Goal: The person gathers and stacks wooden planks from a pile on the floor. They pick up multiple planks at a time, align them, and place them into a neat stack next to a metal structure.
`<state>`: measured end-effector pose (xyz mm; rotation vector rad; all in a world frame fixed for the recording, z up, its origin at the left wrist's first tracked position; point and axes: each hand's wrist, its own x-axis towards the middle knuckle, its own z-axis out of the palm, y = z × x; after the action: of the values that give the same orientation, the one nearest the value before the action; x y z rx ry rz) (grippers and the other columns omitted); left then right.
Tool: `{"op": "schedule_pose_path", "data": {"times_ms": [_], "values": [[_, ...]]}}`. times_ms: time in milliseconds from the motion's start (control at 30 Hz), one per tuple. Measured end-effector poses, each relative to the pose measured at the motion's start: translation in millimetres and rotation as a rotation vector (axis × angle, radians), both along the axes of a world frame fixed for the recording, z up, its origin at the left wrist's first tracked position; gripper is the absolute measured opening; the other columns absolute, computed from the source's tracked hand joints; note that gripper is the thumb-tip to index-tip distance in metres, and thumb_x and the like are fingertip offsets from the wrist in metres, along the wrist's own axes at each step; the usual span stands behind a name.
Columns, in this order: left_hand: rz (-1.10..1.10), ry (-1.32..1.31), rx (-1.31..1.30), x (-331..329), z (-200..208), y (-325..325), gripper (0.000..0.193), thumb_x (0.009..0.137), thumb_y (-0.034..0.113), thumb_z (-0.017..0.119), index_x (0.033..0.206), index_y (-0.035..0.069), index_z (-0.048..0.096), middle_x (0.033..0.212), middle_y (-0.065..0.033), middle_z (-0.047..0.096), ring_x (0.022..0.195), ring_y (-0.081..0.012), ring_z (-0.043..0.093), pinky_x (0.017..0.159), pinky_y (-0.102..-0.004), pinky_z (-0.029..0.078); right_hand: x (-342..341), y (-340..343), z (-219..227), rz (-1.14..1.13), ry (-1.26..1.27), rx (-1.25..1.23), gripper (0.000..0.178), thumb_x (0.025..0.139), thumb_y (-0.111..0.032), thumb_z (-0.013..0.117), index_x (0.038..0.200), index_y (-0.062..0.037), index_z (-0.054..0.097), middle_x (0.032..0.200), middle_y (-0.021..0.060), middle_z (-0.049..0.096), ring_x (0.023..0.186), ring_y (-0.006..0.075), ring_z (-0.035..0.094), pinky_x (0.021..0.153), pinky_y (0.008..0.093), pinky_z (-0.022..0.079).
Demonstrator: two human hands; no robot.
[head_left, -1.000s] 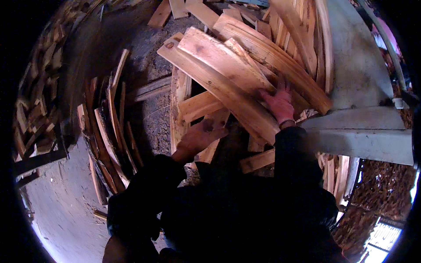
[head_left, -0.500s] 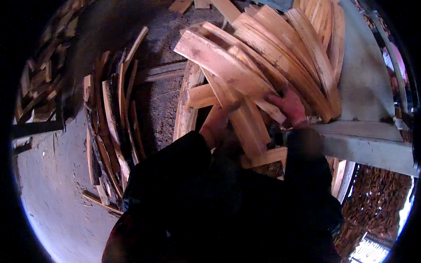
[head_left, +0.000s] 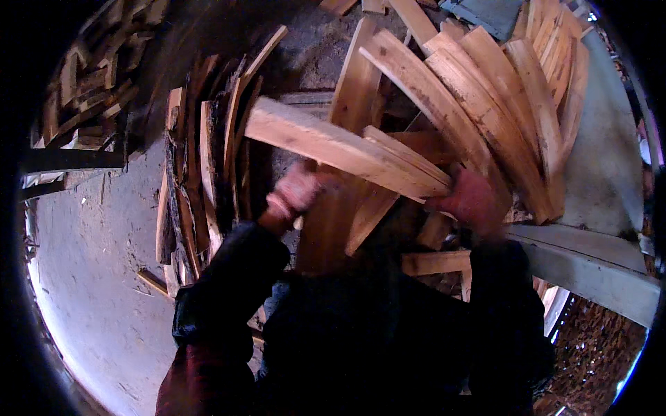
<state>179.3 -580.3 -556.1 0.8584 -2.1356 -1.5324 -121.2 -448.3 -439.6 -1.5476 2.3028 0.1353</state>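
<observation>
My right hand point(head_left: 473, 197) is closed round the near end of a pale wooden board point(head_left: 326, 145). That board slants up to the left, and a thinner strip point(head_left: 406, 158) lies along its far side, running down to the same hand. My left hand point(head_left: 298, 191), somewhat blurred, is closed at the left edge of a long upright board point(head_left: 322, 232), which passes beneath the pale one. Its fingertips merge with the dark wood. A shorter piece of wood point(head_left: 371, 215) slants between the two hands.
Many boards point(head_left: 479, 97) are fanned against a grey metal surface point(head_left: 603, 159) at right. Bark-edged slats point(head_left: 208, 166) lean together at left on a grey floor point(head_left: 104, 277). A wood pile point(head_left: 90, 90) stands far left, and a grey beam point(head_left: 590, 267) crosses at lower right.
My left hand has moved left and up with a board, which now stands more upright. The pale board in my right hand has swung lower and flatter. The view has shifted.
</observation>
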Motion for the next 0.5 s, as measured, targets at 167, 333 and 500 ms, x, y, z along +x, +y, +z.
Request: {"op": "schedule_pose_path", "data": {"times_ms": [167,333,500], "values": [[0.114,0.267,0.628,0,-45,-38,0.068,0.077,0.032,0.077,0.13,-0.001,0.052,0.124,-0.0152,0.061,0.11,-0.0232,0.059,0.097,-0.0331,0.045,23,-28,7,-0.014,-0.032,-0.24,0.075,0.058,-0.051,0.083,0.112,-0.0034,0.064,0.097,0.0198,0.069,0.09,0.037,0.067,0.083,0.0444,0.052],[0.324,0.269,0.943,-6,-19,-7,0.073,0.077,0.039,0.078,0.132,0.0,0.05,0.12,-0.0145,0.062,0.106,-0.0236,0.061,0.097,-0.0343,0.046,38,-88,67,-0.089,-0.428,-0.293,0.073,0.063,-0.043,0.083,0.119,-0.0004,0.061,0.104,0.0166,0.067,0.097,0.0293,0.064,0.089,0.0387,0.049],[0.115,0.284,1.246,-6,-39,-14,0.07,0.082,0.042,0.071,0.135,0.002,0.048,0.127,-0.0131,0.057,0.113,-0.0242,0.056,0.102,-0.0358,0.042,68,-83,55,-0.163,-1.007,-0.309,0.067,0.069,-0.044,0.079,0.118,-0.001,0.062,0.107,0.014,0.066,0.1,0.0277,0.063,0.091,0.0362,0.047]]}}
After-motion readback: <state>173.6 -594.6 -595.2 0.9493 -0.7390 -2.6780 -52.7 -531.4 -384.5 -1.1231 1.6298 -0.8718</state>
